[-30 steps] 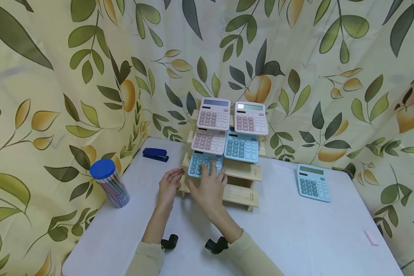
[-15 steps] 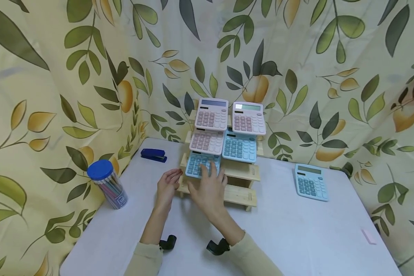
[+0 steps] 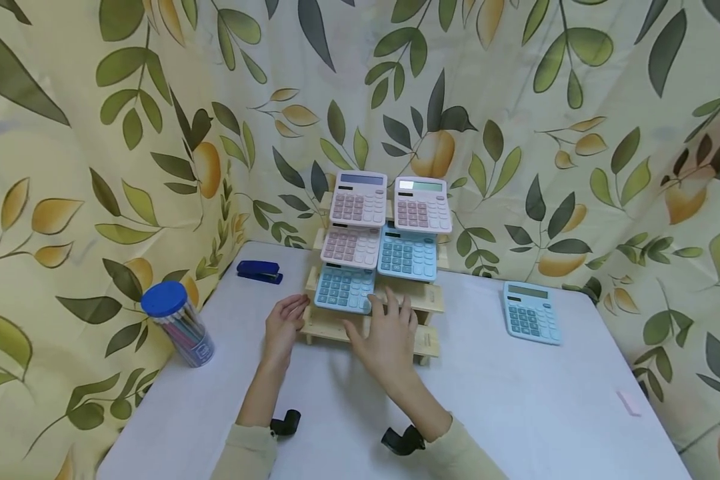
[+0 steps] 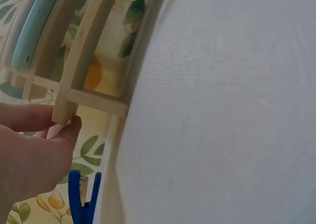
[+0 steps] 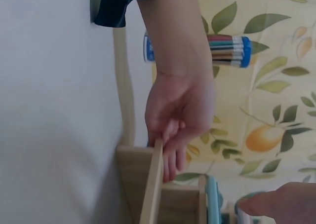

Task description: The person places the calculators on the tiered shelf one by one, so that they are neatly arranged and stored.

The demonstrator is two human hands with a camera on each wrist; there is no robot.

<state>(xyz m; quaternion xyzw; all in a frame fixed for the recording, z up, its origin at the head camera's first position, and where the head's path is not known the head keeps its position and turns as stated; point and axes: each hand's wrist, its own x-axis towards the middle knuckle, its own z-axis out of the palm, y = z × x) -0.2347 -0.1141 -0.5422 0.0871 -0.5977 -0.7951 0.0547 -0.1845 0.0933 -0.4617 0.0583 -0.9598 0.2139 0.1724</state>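
A tiered wooden stand (image 3: 423, 342) stands at the back of the white table (image 3: 516, 407). It carries two pink calculators (image 3: 359, 199) on top, a pink one and a blue one (image 3: 408, 253) in the middle, and a blue calculator (image 3: 343, 288) low on the left. My left hand (image 3: 293, 312) grips the stand's left end; in the left wrist view my thumb (image 4: 66, 132) sits at a slat's tip. My right hand (image 3: 389, 313) lies open, fingers spread, on the bare tier just right of the low blue calculator.
Another blue calculator (image 3: 531, 313) lies flat on the table to the right. A blue stapler (image 3: 259, 271) sits at the back left, a blue-lidded tub of pencils (image 3: 177, 325) at the left edge, a small white eraser (image 3: 628, 403) far right. Leaf-print curtains enclose the table.
My right hand has slid rightward off the low blue calculator's keys onto the bare tier beside it. The left hand has stayed at the stand's left end.
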